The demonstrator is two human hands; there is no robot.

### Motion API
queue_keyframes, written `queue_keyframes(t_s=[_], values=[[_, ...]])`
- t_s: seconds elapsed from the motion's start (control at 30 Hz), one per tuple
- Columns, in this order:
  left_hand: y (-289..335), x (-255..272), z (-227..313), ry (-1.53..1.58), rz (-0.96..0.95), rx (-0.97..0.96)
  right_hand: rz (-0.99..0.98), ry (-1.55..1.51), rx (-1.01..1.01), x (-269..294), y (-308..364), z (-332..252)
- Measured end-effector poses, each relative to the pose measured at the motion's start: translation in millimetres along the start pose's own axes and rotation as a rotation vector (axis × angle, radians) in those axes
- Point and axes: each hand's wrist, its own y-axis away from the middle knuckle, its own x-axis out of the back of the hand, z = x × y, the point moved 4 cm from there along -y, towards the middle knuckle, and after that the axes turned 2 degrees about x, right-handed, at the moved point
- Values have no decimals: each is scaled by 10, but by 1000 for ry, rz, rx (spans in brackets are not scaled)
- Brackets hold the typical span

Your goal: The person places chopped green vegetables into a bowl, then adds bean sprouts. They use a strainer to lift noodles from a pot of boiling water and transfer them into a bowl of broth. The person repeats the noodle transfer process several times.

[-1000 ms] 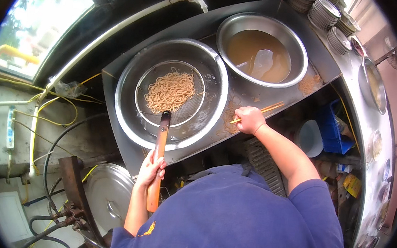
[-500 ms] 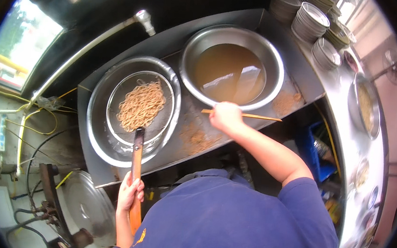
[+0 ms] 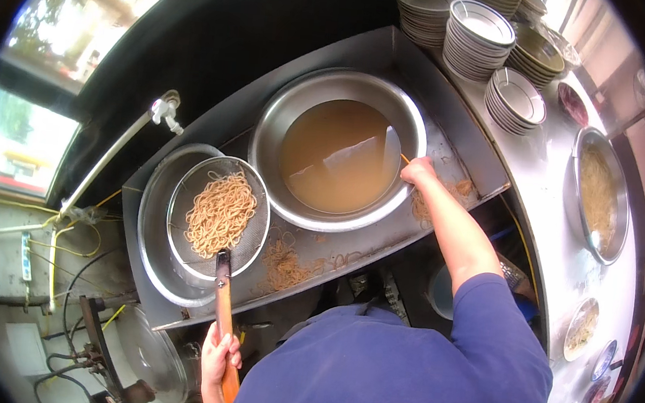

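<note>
My left hand (image 3: 220, 357) grips the wooden handle (image 3: 225, 300) of a round mesh strainer (image 3: 254, 251). The strainer holds a heap of brown noodles (image 3: 220, 214) and sits over a metal basin (image 3: 150, 259), overlapping its right rim. Beside it stands a larger metal basin (image 3: 298, 213) of cloudy brown liquid (image 3: 334, 156). At that basin's right rim, my right hand (image 3: 419, 171) is closed around chopsticks (image 3: 405, 159). Only a short end of them shows; the rest is hidden.
Stray noodles (image 3: 286, 266) lie on the grey metal counter (image 3: 363, 260). A tap (image 3: 166, 111) rises behind the left basin. On the white side counter at right are stacked bowls (image 3: 474, 42) and a metal bowl (image 3: 599, 195) of pale noodles. Dark hoses and a metal frame (image 3: 102, 351) stand lower left.
My right hand has moved from the large basin's front edge to its right rim, and the chopsticks no longer lie crosswise in view. The strainer has shifted rightward over its basin; the view has turned.
</note>
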Motion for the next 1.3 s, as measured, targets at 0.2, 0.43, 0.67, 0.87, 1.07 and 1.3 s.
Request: queue_keyframes(t_s=[0.2,0.43,0.67,0.87,1.07,1.3], values=[[-272,-417,333,-103,-136,-20,-114,136,97,-332,443,-55],[-656,-1015,692,-202,-247,-42,-269,5,70,-752,905,-139],[-1001,-1734,931,-310,-447,-51,-436,-269,95,-868,987,-218],[-1302,-2364,1043,-429,-512,-91,-468,-527,91,-292,1491,21],[-1548,-2895,1116,-568,-447,-193,-362,-574,354,-202,2011,452],[-1773,-3267,1138,-650,-311,-337,-242,-505,408,-205,2473,718]])
